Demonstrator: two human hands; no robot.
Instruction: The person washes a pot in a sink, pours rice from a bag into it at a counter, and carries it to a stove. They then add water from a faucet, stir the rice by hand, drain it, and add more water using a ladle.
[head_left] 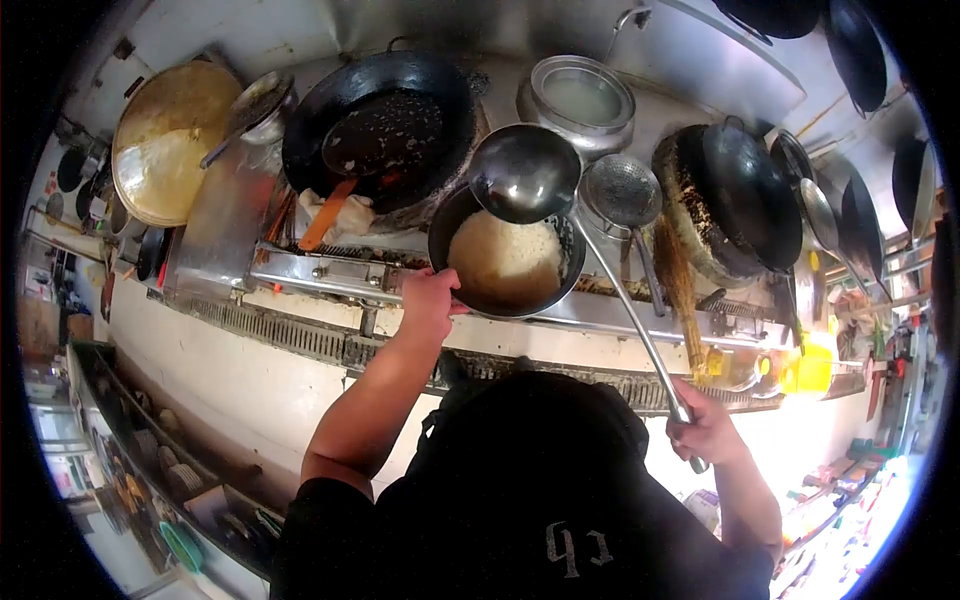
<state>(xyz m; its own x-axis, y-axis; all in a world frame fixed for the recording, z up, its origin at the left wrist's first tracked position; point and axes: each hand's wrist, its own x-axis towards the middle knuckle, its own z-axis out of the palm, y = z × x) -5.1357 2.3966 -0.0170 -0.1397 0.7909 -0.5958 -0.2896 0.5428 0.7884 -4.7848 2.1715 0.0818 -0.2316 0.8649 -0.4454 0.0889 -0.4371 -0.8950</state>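
My left hand (428, 300) grips the near rim of a black wok (470, 295) that holds a pale mass of rice (505, 262). My right hand (705, 430) is closed around the end of a long metal ladle's handle (630, 310). The ladle's bowl (524, 172) hangs just above the far side of the wok, hollow side facing up and showing nothing inside.
A larger black wok (378, 125) with a spatula sits behind on the steel range (300, 270). A mesh skimmer (622, 190), a steel pot (582, 98), a bamboo brush (680, 285), stacked dark woks (740, 200) at right and a big brass-coloured pan (170, 135) at left.
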